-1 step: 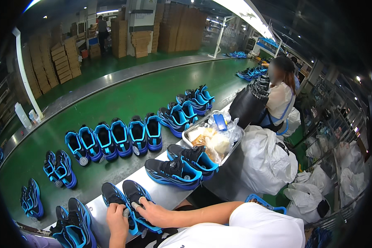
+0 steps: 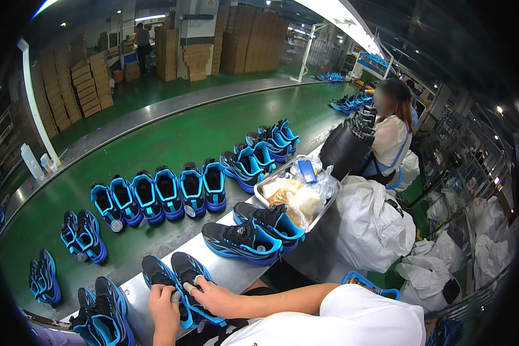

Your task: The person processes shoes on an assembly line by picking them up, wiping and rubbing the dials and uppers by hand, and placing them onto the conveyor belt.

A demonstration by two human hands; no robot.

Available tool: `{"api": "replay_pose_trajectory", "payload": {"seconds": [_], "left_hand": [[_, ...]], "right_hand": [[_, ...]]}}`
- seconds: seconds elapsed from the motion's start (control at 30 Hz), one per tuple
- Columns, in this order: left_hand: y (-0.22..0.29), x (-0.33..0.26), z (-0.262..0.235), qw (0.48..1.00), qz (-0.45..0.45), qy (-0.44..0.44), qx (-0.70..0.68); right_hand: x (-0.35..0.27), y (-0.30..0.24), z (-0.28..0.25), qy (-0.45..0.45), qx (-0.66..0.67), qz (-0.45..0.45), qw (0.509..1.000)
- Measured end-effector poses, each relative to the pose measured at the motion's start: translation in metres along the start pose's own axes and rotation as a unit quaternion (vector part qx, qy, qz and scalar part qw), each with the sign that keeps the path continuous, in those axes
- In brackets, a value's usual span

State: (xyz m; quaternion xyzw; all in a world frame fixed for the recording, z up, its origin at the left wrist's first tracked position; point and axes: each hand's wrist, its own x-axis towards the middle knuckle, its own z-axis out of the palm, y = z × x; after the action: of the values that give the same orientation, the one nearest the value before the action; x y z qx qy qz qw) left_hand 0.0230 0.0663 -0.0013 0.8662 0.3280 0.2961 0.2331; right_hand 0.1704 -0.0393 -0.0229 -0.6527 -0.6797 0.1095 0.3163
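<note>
Ledge crowded, belt partly free
Shoes (image 2: pixel 245 239) and tray (image 2: pixel 263 196) block the ledge (image 2: pixel 222 271) ahead; bare belt (image 2: pixel 173 138) lies beyond the shoe row (image 2: pixel 158 196).

Left hand (image 2: pixel 164 308) and right hand (image 2: pixel 213 297) close together, fingers (image 2: pixel 191 286) curled, forearms low.

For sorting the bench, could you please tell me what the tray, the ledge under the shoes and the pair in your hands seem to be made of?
Tray: looks like bare metal, with a dull silvery rim.
Ledge: probably sheet metal, grey with a brushed, soft sheen.
Pair of shoes under the left hand and right hand: apparently dark matte textile uppers with glossier blue trim; the exact fabric cannot be told.
</note>
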Motion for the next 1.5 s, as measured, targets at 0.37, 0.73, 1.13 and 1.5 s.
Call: {"api": "replay_pose_trajectory", "payload": {"seconds": [0.37,0.73,1.13,1.5], "left_hand": [[-0.002,0.016,-0.005,0.994,-0.053,-0.027,-0.092],[-0.010,0.011,0.000,0.994,-0.061,-0.031,-0.091],[-0.010,0.017,-0.012,0.970,-0.120,-0.111,-0.180],[0.072,-0.035,0.003,0.774,-0.395,-0.232,-0.437]], "right_hand": [[0.024,0.037,-0.042,-0.052,0.035,-0.102,0.993],[0.033,0.038,-0.063,-0.124,0.164,-0.073,0.976],[0.035,0.035,-0.067,-0.144,0.174,-0.042,0.973],[0.036,0.038,-0.063,-0.179,0.125,0.027,0.976]]}}
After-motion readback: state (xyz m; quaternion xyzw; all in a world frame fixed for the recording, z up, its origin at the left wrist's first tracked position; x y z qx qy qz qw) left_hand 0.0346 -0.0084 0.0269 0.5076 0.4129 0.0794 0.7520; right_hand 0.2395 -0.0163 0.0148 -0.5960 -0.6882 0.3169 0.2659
